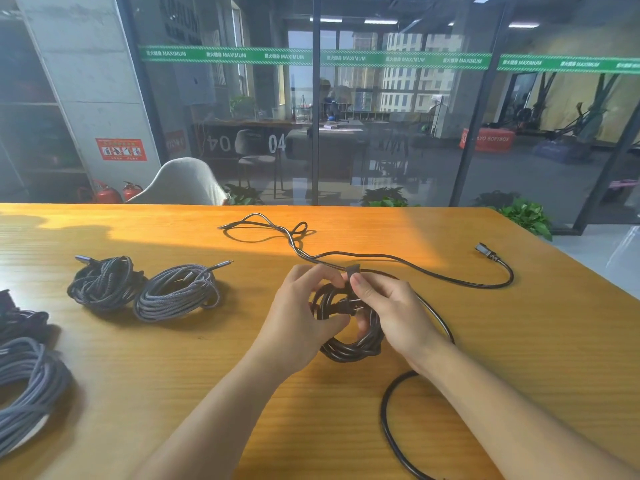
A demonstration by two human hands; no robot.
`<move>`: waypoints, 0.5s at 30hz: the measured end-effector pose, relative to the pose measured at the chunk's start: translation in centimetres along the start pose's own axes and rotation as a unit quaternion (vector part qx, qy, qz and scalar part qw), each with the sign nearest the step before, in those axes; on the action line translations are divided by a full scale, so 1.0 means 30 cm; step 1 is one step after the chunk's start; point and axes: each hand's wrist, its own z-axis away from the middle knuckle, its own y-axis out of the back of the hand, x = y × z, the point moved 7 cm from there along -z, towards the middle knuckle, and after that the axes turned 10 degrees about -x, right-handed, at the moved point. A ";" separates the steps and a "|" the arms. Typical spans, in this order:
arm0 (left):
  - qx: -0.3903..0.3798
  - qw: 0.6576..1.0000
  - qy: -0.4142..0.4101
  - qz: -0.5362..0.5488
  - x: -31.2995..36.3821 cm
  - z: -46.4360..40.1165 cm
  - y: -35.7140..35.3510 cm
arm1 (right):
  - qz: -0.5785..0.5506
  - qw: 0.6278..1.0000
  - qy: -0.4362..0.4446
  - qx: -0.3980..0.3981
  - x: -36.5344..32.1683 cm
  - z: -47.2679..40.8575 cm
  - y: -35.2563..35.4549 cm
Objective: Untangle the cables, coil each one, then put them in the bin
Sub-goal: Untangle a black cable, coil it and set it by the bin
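Black power cable (pixel 349 344) part-coiled, mid-table; dark braided coil (pixel 104 284), grey braided coil (pixel 176 294) lying left.

Single head-worn wide-angle view, looking forward and down from the person's own eye level onto the wooden table (pixel 450 358), close enough that both forearms enter from the bottom edge and the left hand (pixel 298 317) and right hand (pixel 391 310) sit just below frame centre. Upper half faces straight out past the table's far edge to a glass partition (pixel 398 133); verticals bow at the sides, no second view to share with
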 end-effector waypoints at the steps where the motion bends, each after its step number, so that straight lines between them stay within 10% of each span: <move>1: 0.002 1.000 -0.010 -0.022 0.007 0.002 0.001 | 0.004 1.000 -0.004 -0.003 0.005 0.000 -0.003; 15: 0.005 0.992 -0.055 -0.110 0.000 0.002 -0.025 | -0.098 0.993 -0.071 0.011 0.059 -0.006 0.002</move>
